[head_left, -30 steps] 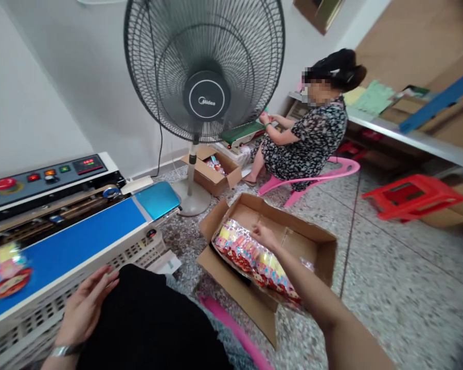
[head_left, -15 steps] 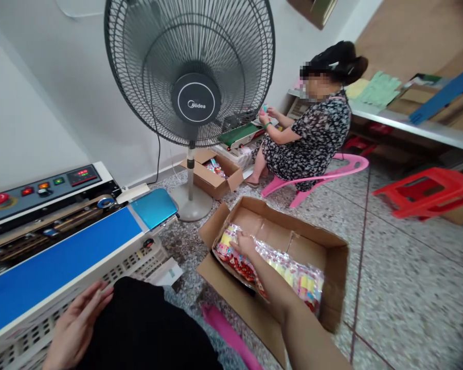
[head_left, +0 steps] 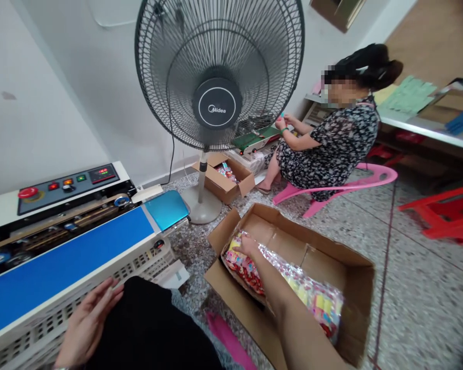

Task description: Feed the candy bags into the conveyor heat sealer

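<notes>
My right hand (head_left: 248,245) reaches down into an open cardboard box (head_left: 343,257) on the floor and presses on a row of bright red-and-yellow wrapped packets (head_left: 316,300) lying along its near side. Its fingers are curled on the far end of the row. My left hand (head_left: 88,324) rests open beside my black-clad knee, fingers stretched out, close to the white crate (head_left: 34,334) under the sealing machine. It holds nothing.
A sealing machine with a blue belt (head_left: 61,262) and control panel (head_left: 67,186) stands at left. A large standing fan (head_left: 219,77) is ahead, with a smaller cardboard box (head_left: 226,185) by its base. Another person (head_left: 332,149) sits on a pink chair. A red stool (head_left: 447,213) is at right.
My right hand has set the row of packets down into the box and slid to its far end. The view has shifted; my left hand has barely moved.
</notes>
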`<state>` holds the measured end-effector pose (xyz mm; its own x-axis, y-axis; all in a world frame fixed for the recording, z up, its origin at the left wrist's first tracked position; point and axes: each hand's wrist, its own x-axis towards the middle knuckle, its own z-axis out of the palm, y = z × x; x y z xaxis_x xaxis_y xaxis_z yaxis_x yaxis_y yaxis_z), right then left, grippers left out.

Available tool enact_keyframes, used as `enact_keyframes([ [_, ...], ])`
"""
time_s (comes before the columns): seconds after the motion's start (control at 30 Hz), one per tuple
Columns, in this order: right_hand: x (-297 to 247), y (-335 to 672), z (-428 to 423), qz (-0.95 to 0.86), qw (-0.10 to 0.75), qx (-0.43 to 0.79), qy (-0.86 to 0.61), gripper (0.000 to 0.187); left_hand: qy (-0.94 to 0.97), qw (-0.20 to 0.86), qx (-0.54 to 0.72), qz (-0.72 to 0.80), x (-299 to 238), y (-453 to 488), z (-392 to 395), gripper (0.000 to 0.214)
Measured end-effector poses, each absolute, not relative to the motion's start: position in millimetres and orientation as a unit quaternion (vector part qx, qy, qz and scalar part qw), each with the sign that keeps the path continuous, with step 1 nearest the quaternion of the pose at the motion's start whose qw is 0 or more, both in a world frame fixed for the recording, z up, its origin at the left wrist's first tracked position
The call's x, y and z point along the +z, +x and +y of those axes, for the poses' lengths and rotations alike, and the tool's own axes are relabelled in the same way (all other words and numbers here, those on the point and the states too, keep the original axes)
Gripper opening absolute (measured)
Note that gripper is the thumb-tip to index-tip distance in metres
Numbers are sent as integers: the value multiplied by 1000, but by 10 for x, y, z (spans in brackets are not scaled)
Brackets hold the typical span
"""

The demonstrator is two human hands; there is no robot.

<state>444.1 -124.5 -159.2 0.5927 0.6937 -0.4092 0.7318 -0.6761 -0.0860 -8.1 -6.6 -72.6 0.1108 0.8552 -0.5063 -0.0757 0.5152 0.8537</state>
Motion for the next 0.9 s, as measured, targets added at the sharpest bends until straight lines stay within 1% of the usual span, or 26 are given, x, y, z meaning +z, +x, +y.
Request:
enact_keyframes([
  [0.17,-1531,4324,-1246,441,13,-207,873,49,340,667,357,558,-721,-83,-69,44],
  [0.3,-1461,4240,-1304,440,-19,-212,872,44,344,664,359,559,-707,-72,-74,43],
  [0.43,-1232,4322,-1385,437,-63,-206,873,41,360,657,361,555,-716,-104,-76,46],
  [0.5,-1006,4382,-1414,444,-83,-197,870,40,390,630,366,563,-700,-88,-93,48],
  [0.6,-529,4338,-1387,496,-121,-181,841,40,487,560,368,560,-595,91,-177,51],
  [0.67,-170,4159,-1291,571,-150,-188,784,39,558,549,368,502,-462,322,-276,53],
  [0.73,164,3876,-1132,646,-170,-222,710,38,610,571,351,422,-298,590,-380,57],
  [0.83,534,3378,-821,729,-170,-281,600,40,618,638,325,324,-70,898,-456,70],
  [0.87,613,3219,-709,750,-163,-295,569,41,603,658,333,305,-15,946,-453,71],
  [0.9,670,3066,-598,767,-157,-306,542,42,582,683,334,288,26,961,-439,68],
])
